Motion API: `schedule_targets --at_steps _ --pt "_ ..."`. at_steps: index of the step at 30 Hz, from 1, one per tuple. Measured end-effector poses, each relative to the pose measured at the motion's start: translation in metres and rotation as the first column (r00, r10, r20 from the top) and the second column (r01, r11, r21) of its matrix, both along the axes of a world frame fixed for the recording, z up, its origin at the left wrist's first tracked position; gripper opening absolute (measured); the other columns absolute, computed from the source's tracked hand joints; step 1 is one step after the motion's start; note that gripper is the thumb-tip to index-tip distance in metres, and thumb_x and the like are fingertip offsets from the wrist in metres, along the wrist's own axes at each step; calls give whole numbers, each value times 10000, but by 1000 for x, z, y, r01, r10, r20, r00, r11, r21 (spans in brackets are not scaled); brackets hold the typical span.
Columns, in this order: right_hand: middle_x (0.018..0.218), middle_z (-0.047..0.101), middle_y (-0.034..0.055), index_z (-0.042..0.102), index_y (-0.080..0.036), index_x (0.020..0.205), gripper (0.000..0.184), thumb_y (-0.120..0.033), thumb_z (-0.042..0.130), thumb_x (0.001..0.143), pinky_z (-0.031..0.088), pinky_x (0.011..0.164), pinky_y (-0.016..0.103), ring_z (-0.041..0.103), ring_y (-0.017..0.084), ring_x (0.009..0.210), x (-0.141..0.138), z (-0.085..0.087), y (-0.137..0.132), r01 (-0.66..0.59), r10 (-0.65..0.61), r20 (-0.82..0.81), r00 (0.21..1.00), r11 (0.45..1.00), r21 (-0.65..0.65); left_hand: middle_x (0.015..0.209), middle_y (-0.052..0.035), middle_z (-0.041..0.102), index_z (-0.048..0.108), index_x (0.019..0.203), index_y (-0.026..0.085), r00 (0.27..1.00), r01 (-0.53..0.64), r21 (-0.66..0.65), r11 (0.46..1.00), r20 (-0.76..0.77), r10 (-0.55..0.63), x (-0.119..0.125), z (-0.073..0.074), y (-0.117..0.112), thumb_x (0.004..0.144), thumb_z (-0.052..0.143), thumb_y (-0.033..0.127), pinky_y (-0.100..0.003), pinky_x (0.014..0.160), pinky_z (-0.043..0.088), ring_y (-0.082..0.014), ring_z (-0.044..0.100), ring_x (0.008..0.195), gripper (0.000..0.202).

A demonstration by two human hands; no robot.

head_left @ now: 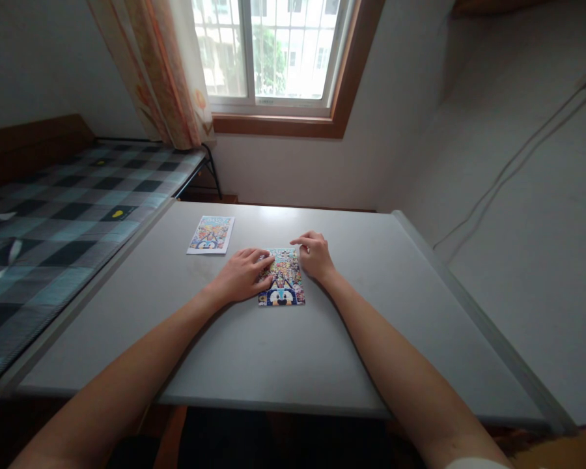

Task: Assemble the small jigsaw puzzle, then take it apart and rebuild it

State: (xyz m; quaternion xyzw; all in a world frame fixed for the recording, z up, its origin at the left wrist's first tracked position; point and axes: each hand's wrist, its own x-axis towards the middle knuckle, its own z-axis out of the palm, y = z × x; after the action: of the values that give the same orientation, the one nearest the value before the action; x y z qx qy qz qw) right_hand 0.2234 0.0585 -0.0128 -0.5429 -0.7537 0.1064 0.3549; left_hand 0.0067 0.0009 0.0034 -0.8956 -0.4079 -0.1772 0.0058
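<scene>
A small colourful jigsaw puzzle (pixel 284 283) lies flat in the middle of the grey table (pixel 273 352). My left hand (pixel 241 273) rests over its left edge, fingers stretched flat and pressing on the pieces. My right hand (pixel 315 253) sits at the puzzle's top right corner, fingers curled with the tips pinched on that corner. A printed picture card (pixel 211 234) with a similar cartoon design lies flat farther back on the left, apart from both hands.
A bed with a checked blue and black cover (pixel 63 221) runs along the table's left edge. A window with a curtain (pixel 170 71) is behind. A white wall with a cable (pixel 512 163) stands close on the right.
</scene>
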Motion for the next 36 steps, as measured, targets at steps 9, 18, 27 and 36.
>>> schedule_targets --at_steps 9,18,27,36 --pt "870 626 48 748 -210 819 324 -82 453 780 384 895 346 539 196 899 3 1 1 27 -30 -67 997 998 -48 1223 -77 566 556 1213 248 1000 -5 -3 1000 -15 5 0 1 -1 889 480 405 -425 997 398 -258 507 1135 368" --pt "872 629 40 745 -222 810 314 -92 461 783 382 893 339 538 194 905 1 2 0 33 -37 -50 998 996 -77 1270 -80 531 463 1362 250 999 -31 -16 999 -38 30 -2 -5 3 897 450 462 -432 1043 352 -267 459 1168 512" --pt "920 644 52 742 -226 889 338 -112 438 791 389 909 362 553 209 938 13 4 8 77 -83 -91 992 994 -72 1306 -67 509 460 1372 270 998 -43 -37 998 -37 42 -1 -9 6 886 456 482 -443 1061 317 -280 422 1208 530" --pt "975 669 65 724 -201 950 341 -137 432 786 431 867 345 581 191 857 33 -5 21 228 -239 -94 966 967 -116 1466 -70 404 315 1458 249 999 6 -31 999 -46 -8 3 -7 6 894 450 456 -468 1135 197 -273 329 1358 616"
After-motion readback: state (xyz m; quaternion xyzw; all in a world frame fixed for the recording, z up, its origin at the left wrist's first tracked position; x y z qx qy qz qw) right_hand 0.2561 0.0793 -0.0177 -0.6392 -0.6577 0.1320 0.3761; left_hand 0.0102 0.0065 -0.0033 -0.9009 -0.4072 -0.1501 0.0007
